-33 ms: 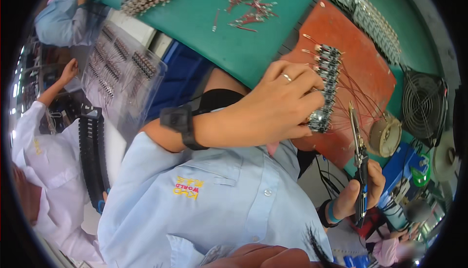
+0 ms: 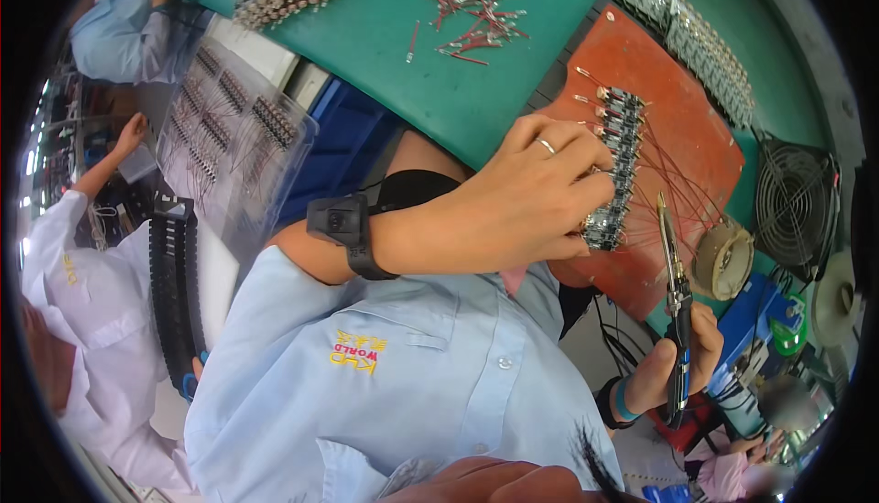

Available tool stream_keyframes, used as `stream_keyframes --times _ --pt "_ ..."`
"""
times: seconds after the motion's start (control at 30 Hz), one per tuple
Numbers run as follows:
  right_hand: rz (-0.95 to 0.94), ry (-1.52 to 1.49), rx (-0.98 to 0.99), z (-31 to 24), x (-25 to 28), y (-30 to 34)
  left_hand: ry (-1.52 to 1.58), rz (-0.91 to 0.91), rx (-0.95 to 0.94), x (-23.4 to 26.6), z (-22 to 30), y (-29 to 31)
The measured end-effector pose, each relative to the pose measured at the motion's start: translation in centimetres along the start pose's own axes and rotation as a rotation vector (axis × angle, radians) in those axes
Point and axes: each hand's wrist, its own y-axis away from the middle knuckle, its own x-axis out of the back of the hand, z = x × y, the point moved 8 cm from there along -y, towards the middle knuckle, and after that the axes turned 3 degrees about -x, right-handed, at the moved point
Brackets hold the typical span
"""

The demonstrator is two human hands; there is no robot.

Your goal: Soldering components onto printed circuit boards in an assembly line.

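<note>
My left hand [image 2: 536, 183], with a ring on it, reaches over a row of small circuit boards [image 2: 615, 137]. Its fingers are bent and closed at the row's left edge; what they pinch, if anything, is hidden behind them. Thin dark red wires [image 2: 668, 169] trail from the boards' right side, and short metal-tipped leads [image 2: 586, 97] stick out at upper left. In my right hand [image 2: 700, 347] is a soldering iron [image 2: 678, 320], gripped by its black handle. The iron's tip points up, to the right of the boards and apart from them.
The boards lie on an orange-red mat [image 2: 595, 54] over a green tabletop [image 2: 385, 73]. Loose red leads [image 2: 472, 13] are heaped at the back. Metal part rows [image 2: 705, 54] stand far right, near a fan [image 2: 795, 196] and a round tan container [image 2: 725, 260]. Co-workers [image 2: 101, 338] sit at left.
</note>
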Motion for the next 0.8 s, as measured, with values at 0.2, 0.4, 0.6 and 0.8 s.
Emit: stream_keyframes --times 0.2,0.4,0.6,0.8 --pt "0.046 -0.008 0.030 0.5 0.6 -0.1 0.013 0.206 0.063 4.3 -2.7 0.5" --pt "0.108 0.022 -0.058 1.4 1.0 0.3 -0.456 0.380 0.492 10.4 -12.6 6.4" --pt "0.065 -0.010 -0.050 0.8 -0.2 -0.3 -0.478 0.370 0.584 9.3 -13.3 9.5" --pt "0.157 -0.167 -0.123 0.2 -0.8 0.5 0.205 0.489 0.497 8.3 -8.6 7.0"
